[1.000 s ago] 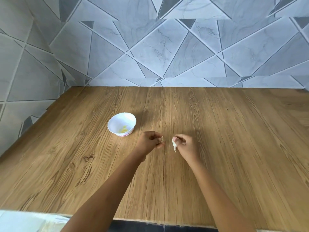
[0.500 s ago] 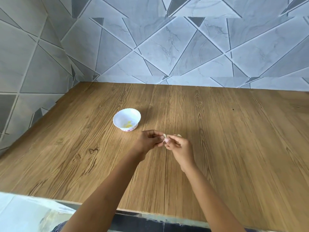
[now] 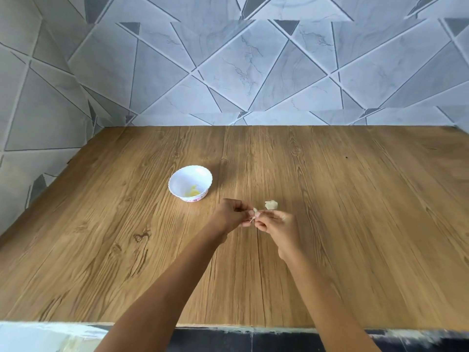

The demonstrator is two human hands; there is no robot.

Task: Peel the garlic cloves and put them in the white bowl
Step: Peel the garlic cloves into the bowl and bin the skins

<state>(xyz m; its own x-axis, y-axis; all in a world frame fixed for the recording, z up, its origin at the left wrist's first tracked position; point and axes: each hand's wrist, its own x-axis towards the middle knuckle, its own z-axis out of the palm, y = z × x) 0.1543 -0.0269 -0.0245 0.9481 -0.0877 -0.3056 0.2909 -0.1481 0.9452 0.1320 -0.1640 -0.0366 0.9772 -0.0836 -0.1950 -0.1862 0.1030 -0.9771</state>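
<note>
A small white bowl with a scalloped rim stands on the wooden table, and pale yellow peeled garlic lies in its bottom. Right of the bowl and nearer to me, my left hand and my right hand meet fingertip to fingertip. Both pinch one small garlic clove, mostly hidden between the fingers. A pale scrap of garlic skin lies on the table just beyond my right hand.
The wooden table runs back to a grey tiled wall behind and on the left. Its near edge crosses the bottom of the view.
My hands were apart a second ago, each holding a piece, and have come together on the clove. A scrap of skin now lies on the table beyond my right hand.
</note>
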